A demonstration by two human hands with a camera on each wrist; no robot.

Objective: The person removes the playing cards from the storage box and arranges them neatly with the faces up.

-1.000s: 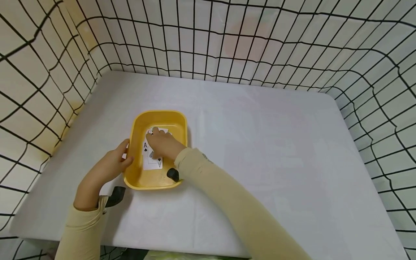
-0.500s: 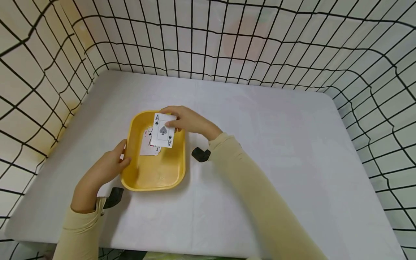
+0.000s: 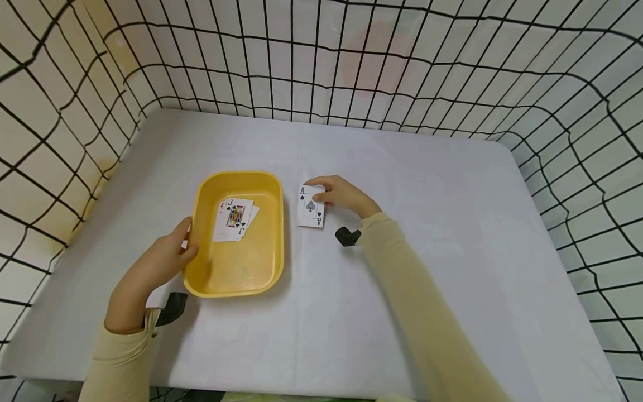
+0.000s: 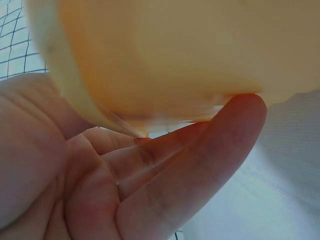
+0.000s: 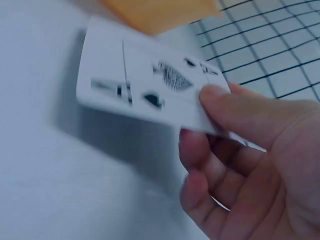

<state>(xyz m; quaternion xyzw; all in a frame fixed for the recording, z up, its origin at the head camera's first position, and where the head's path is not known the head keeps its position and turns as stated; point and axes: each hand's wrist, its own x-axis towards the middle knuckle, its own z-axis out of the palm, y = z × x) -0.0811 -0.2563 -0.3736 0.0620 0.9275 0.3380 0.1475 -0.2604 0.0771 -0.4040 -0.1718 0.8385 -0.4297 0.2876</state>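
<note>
Right hand [image 3: 341,195] pinches ace of spades [image 3: 311,206] just above counter [image 3: 427,251]; thin grip, card could slip. Left hand [image 3: 161,262], grip relaxed, steadies yellow tray [image 3: 236,279]

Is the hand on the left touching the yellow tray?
Touching. In the left wrist view the left hand has fingertips pressed against the yellow tray.
</note>
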